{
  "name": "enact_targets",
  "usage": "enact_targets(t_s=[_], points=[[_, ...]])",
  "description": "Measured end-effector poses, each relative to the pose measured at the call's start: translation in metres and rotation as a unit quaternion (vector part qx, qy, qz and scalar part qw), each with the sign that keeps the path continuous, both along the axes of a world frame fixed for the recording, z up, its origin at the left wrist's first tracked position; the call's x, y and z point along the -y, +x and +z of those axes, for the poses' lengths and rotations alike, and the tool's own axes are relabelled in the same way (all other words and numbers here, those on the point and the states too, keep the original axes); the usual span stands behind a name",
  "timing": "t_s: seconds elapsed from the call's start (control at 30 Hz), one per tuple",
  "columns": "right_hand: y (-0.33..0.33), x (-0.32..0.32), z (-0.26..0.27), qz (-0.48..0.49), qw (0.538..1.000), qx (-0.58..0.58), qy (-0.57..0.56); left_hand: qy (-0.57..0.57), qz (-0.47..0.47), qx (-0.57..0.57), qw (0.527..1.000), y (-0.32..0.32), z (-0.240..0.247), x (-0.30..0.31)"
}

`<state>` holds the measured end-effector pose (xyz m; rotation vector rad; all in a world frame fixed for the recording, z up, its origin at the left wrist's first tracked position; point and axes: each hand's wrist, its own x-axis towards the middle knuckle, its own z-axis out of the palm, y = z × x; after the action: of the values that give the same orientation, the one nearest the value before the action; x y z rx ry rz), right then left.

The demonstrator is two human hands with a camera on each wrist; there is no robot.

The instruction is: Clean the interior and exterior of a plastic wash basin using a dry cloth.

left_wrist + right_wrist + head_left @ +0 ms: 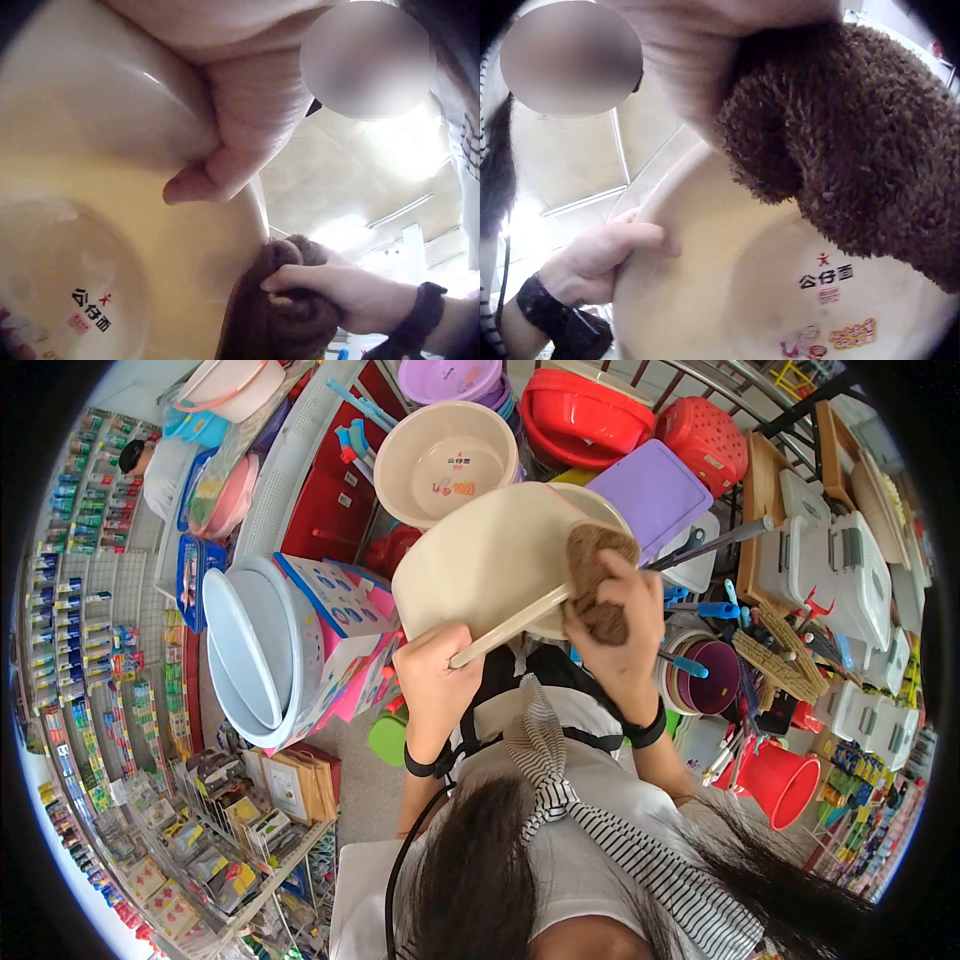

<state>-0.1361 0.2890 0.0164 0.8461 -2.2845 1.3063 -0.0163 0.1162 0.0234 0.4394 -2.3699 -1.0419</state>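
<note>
Tubs packed close, left hand grips a beige basin by its rim, right hand a brown cloth.

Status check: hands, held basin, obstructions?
Left hand gripping cream basin. Right hand holding brown cloth at basin's edge. Nothing visibly in the way.

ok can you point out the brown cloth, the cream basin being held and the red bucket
Brown cloth [862, 150]: right wrist view, middle of its fuzzy surface
Held cream basin [485, 570]: head view, outer wall
Red bucket [768, 778]: head view, its side
</note>
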Motion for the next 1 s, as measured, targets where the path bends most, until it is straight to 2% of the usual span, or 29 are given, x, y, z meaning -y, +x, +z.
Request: enact_targets(t_s=[0.1,0.23,0.33,0.47,0.63,0.7,0.77,0.87,1.0], points=[[0.016,0.007,0.003,0.085,0.995,-0.045,0.030,-0.002,-0.011,0.005,1.000,-0.006,-0.001,-0.005],[0.028,0.010,0.007,0.118,0.988,-0.043,0.086,0.023,-0.020,0.008,1.000,-0.007,-0.005,-0.007],[0.013,0.001,0.009,0.097,0.991,-0.035,0.089,0.039,-0.009,-0.001,0.999,-0.008,-0.003,-0.013],[-0.009,-0.011,0.002,0.007,0.999,-0.004,0.032,0.025,-0.007,0.011,1.000,0.001,-0.002,-0.002],[-0.007,-0.010,-0.003,0.014,1.000,0.005,0.002,-0.064,-0.025,0.019,0.997,-0.004,0.000,0.006],[0.001,-0.006,-0.003,0.003,1.000,0.008,0.015,-0.058,-0.037,0.007,0.998,-0.012,0.008,0.003],[0.011,-0.002,-0.002,0.037,0.998,-0.024,0.049,-0.052,-0.046,-0.004,0.998,-0.016,0.009,-0.006],[0.033,0.007,-0.001,0.068,0.993,-0.045,0.084,-0.046,-0.038,0.037,0.998,-0.019,0.002,-0.021],[0.026,-0.001,0.002,0.103,0.990,-0.016,0.094,-0.005,-0.043,0.026,0.999,-0.013,0.000,-0.018]])
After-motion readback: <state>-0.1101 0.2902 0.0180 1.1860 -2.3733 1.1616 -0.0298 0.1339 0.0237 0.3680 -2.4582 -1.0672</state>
